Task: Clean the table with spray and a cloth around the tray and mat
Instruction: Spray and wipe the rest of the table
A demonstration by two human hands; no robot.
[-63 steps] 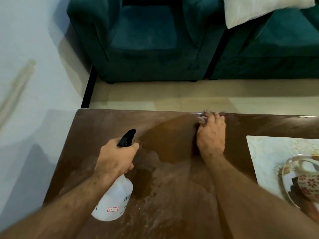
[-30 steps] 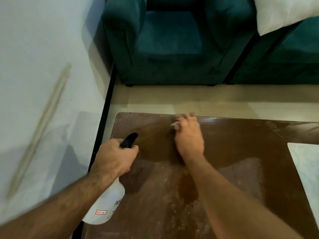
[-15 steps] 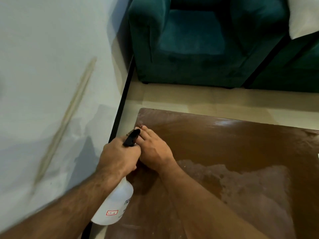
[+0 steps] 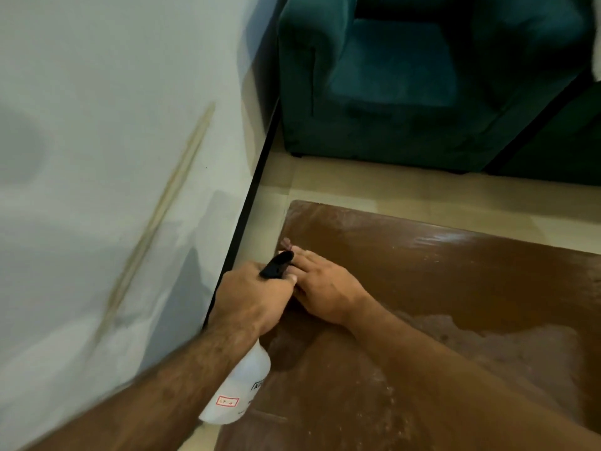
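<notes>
Much is hidden here. The cloth [image 4: 287, 243] shows only as a small pinkish scrap poking out past the fingertips of the right hand [image 4: 325, 289], near the table's far-left corner at about ten o'clock from that hand; the rest lies under the palm, so its size and shape cannot be made out. The right hand lies flat on the table [image 4: 439, 288], fingers straight and close together, pressing down on the cloth. The left hand [image 4: 252, 296] is curled round the neck of one spray bottle [image 4: 242, 390], whose black nozzle [image 4: 276, 264] sticks out at twelve o'clock above the knuckles and overlaps the right hand's fingers; the trigger and the fingers gripping it are out of sight behind the hand. The bottle's white body hangs at six o'clock below the wrist, partly covered by the forearm, with one small red-bordered label whose writing is too blurred to read. Both forearms are cut off by the lower edge. The brown table runs out of view at right and bottom, darker and glossy towards the far side, duller with pale streaks nearer. One teal armchair [image 4: 406, 79] stands at twelve o'clock, with a second teal seat and a sliver of white cushion [image 4: 595, 43] cut off at two o'clock. A pale wall [image 4: 97, 157] fills the left.
</notes>
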